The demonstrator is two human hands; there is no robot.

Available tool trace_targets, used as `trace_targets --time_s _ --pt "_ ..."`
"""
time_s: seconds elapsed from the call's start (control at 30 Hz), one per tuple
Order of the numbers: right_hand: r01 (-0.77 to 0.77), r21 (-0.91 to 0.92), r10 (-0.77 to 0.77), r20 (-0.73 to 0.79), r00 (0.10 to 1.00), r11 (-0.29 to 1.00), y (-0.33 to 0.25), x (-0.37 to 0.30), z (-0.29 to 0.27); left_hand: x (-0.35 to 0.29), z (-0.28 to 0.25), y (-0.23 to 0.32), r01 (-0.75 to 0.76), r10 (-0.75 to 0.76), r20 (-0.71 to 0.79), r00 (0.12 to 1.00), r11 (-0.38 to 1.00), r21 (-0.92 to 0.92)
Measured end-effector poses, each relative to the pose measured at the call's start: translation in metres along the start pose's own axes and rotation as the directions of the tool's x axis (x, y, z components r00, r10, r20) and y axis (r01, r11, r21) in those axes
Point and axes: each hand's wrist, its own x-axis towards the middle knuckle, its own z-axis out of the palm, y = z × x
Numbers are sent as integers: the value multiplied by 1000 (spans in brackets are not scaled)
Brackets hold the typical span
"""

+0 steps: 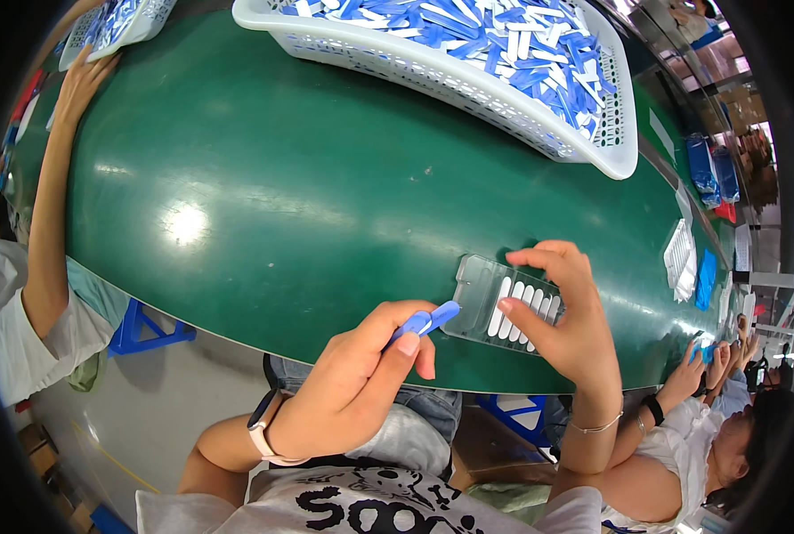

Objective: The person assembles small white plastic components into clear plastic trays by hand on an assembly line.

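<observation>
My left hand (348, 383) pinches a few short, flat blue-and-white sticks (425, 322), which look like small nail files, between thumb and fingers. They sit just left of a clear plastic tray (473, 294) lying on the green table. Inside the tray, several white sticks (516, 311) with rounded ends stand in a row, side by side. Over the tray's right part arches my right hand (571, 325), its thumb and forefinger apart and nothing visible between them. Its thumb tip is at the white sticks; whether it touches them I cannot tell. This hand hides the tray's right end.
A white perforated basket (468, 89) heaped with blue and white sticks stands at the far side of the green table (326, 205). Another basket (139, 31) is far left, beside a co-worker's arm (54, 187). More people sit at right, near stacked clear trays (680, 258).
</observation>
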Motion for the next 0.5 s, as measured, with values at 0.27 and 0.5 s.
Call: trace_targets --time_s 0.27,0.5 --pt "18 -25 -17 20 1000 1000 -15 6 0 0 0 -8 -96 96 -10 995 995 -10" --pt "343 286 -385 106 917 895 -22 -3 5 4 -1 3 101 -41 235 971 962 -252"
